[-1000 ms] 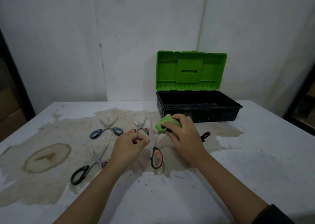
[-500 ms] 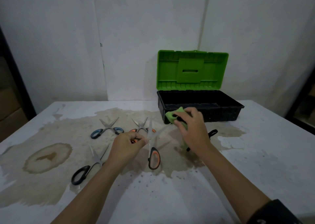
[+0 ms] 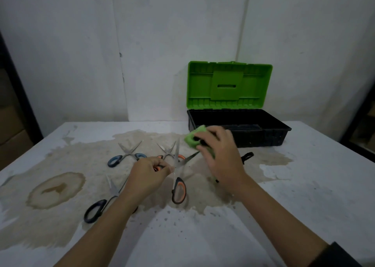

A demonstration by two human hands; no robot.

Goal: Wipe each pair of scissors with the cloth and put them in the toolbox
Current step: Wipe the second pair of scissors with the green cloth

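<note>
stained table (image 3: 304, 195), open toolbox (image 3: 263, 141), contents unclear, cloth (image 3: 192, 138) in right hand (image 3: 221, 155)

The toolbox (image 3: 263, 139) sits at the back right of the surface (image 3: 304, 195), its lid standing up behind it, before the wall (image 3: 162, 43). To its left, two pairs lie side by side: the far-left scissors (image 3: 126, 157) and the middle scissors (image 3: 169, 155). The near-left scissors (image 3: 97, 208) lie closer to the person. In the middle, the left hand (image 3: 148, 175) grips the held scissors (image 3: 178, 185). The right hand (image 3: 221, 157), holding the cloth (image 3: 192, 139), is just before the toolbox's left corner.
</note>
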